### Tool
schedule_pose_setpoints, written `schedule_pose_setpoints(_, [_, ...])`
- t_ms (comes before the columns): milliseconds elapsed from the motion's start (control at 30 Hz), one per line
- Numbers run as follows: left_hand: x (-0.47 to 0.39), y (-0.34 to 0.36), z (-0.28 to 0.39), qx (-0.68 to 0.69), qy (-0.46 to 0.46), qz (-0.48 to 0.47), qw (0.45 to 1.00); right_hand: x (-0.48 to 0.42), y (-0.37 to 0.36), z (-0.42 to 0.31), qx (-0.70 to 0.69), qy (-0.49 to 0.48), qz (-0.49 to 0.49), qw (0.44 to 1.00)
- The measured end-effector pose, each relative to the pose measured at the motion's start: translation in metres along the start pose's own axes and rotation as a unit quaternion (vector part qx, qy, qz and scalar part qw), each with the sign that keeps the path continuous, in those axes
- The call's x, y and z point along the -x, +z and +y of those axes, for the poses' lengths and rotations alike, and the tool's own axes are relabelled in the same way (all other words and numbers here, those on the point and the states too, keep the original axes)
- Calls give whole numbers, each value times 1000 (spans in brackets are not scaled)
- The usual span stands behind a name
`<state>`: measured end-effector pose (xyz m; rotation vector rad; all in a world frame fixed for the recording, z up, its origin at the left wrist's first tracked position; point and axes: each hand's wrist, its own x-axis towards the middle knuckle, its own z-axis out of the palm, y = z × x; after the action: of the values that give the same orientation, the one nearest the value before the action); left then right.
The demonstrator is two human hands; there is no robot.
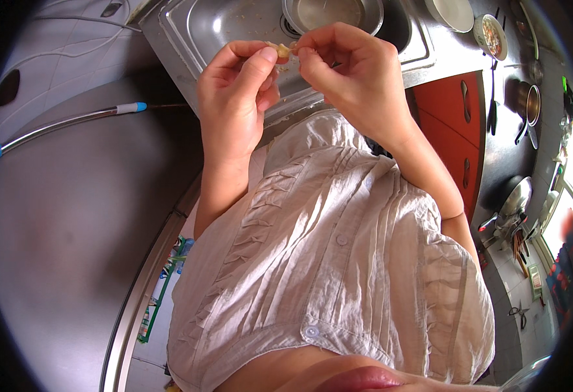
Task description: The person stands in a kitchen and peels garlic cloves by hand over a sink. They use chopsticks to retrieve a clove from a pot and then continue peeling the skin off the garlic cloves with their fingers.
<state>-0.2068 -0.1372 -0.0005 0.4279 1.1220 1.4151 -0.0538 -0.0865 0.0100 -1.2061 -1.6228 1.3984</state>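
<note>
Over the near edge of the steel sink [247, 22], my left hand [240, 93] pinches a small yellowish piece of food [281, 50] between thumb and forefinger. The piece is too small to name exactly. From the other side my right hand [352, 73] grips its right end with thumb and fingertips; what lies between those fingertips is mostly covered. Behind my right hand, a round metal basin [375, 14] with liquid in it stands in the sink. Brownish scraps lie scattered on the sink floor.
A pale bowl [453, 12] and a bowl of chopped food [491, 38] stand right of the sink. Beyond are a small pot [532, 105] and a wok [516, 196]. Orange cabinet doors [445, 108] are below. A large grey panel [71, 220] borders my left, with a metal tube [66, 125] crossing it.
</note>
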Motion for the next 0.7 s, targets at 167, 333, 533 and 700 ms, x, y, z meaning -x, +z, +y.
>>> schedule_pose_setpoints(167, [-2, -3, -3, 15, -9, -6, 1000, -1, 1, -3, -20, 8, -3, 1000])
schedule_pose_setpoints(333, [1, -1, -5, -37, 11, 7, 999, -3, 2, -5, 1, 2, -14, 1000])
schedule_pose_setpoints(533, [0, 0, -1, 40, -32, 15, 999, -2, 7, 9, 11, -64, 13, 998])
schedule_pose_setpoints(700, [-5, -10, -5, 110, -61, -19, 992, -5, 1, 13, 53, -22, 7, 998])
